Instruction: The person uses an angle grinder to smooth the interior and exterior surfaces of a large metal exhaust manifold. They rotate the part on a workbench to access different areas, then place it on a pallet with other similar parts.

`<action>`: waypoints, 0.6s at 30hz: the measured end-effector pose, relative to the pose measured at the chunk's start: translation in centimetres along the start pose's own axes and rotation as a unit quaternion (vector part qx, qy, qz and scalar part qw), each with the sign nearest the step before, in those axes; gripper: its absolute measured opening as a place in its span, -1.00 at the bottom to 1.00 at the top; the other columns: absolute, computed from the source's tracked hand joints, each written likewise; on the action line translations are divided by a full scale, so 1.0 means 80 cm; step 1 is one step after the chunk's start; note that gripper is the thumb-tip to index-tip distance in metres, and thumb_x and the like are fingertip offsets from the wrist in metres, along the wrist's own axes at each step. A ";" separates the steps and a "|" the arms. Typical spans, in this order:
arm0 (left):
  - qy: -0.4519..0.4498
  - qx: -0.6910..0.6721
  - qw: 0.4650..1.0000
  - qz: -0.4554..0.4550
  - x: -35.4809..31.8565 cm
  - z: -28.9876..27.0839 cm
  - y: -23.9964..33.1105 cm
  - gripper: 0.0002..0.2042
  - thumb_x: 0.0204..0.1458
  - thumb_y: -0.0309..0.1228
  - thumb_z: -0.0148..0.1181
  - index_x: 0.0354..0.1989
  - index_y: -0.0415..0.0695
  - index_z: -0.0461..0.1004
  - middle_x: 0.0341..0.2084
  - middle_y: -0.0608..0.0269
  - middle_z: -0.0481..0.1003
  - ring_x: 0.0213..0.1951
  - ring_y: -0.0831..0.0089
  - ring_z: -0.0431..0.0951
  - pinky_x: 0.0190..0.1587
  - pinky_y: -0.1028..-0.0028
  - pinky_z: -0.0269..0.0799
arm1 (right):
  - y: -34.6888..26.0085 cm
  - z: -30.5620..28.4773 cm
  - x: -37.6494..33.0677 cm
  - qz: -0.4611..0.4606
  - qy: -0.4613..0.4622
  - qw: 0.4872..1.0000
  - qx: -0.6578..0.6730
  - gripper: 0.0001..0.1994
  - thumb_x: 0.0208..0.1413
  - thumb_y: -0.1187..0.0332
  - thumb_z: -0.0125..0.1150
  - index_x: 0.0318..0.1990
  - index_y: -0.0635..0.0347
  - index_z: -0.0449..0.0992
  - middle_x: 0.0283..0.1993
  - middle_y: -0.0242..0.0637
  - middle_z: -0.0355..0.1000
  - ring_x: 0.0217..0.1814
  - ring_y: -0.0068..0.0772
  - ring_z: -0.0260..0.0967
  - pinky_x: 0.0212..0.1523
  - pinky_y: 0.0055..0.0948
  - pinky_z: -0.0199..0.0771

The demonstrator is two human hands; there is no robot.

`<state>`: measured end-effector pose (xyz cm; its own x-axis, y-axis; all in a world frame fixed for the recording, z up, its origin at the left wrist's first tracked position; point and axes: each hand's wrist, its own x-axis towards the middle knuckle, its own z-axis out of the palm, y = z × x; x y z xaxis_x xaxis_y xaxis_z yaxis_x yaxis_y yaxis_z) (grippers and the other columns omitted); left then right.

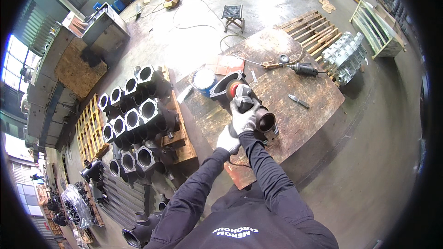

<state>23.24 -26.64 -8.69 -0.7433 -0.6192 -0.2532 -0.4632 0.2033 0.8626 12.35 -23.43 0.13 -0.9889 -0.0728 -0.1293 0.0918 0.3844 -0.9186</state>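
Holding the rear of a grinder [243, 94] in the left grip [228, 140], clasping its head in the right grip [244, 119]. Pointing its red disc [233, 89] into the far opening of a black casting [266, 122], lying on the worktop [300, 129]; not telling whether touching. Seeing more castings [164, 121] on the left, a knife [299, 101] on the right, a can [204, 80] left of the disc, then a second grinder [305, 69] far right and a stool [232, 14] beyond.

Gloved L fingers [228, 139] & R fingers [236, 109] grip grinder [243, 95], disc [233, 87] at blk casting [223, 81].
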 end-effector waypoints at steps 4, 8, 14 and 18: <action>0.001 0.006 1.000 -0.012 0.013 -0.012 0.028 -0.32 -0.15 0.03 0.39 0.04 -0.24 0.38 -0.12 -0.26 0.55 0.00 -0.15 0.54 0.04 0.18 0.43 | -0.017 0.001 0.016 0.052 -0.023 0.997 -0.051 -0.08 -0.04 -0.12 0.46 0.32 0.11 0.05 0.07 0.23 0.44 0.08 0.24 0.48 0.02 0.00 0.47; 0.014 -0.034 0.999 0.012 -0.018 -0.030 0.040 -0.27 -0.15 0.05 0.40 0.09 -0.23 0.36 -0.08 -0.26 0.54 0.04 -0.11 0.54 0.05 0.22 0.44 | 0.000 0.014 -0.015 0.019 -0.040 0.999 0.010 -0.10 -0.07 -0.04 0.52 0.30 0.11 0.08 0.06 0.18 0.44 0.09 0.19 0.48 0.03 -0.07 0.48; -0.048 0.088 0.994 -0.045 0.005 -0.020 0.064 -0.21 -0.23 0.14 0.39 0.10 -0.19 0.37 -0.08 -0.26 0.55 0.04 -0.11 0.55 0.05 0.19 0.44 | 0.018 0.006 0.026 0.022 0.011 1.000 -0.008 -0.08 -0.07 -0.03 0.52 0.31 0.22 0.08 0.19 0.16 0.35 0.14 0.17 0.43 0.14 -0.04 0.42; -0.042 0.064 0.995 -0.056 0.012 -0.021 0.040 -0.16 -0.21 0.13 0.39 0.13 -0.27 0.34 -0.01 -0.29 0.52 0.09 -0.12 0.52 0.07 0.19 0.43 | 0.009 0.008 0.019 0.033 -0.012 0.999 0.019 -0.07 -0.08 -0.03 0.53 0.31 0.19 0.08 0.17 0.17 0.36 0.15 0.15 0.44 0.11 -0.06 0.45</action>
<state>21.87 -27.87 -5.44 -0.7184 -0.5793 -0.3850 -0.5995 0.2350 0.7651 10.95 -23.90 -0.97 -0.9774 -0.0702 -0.1992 0.1623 0.3543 -0.9210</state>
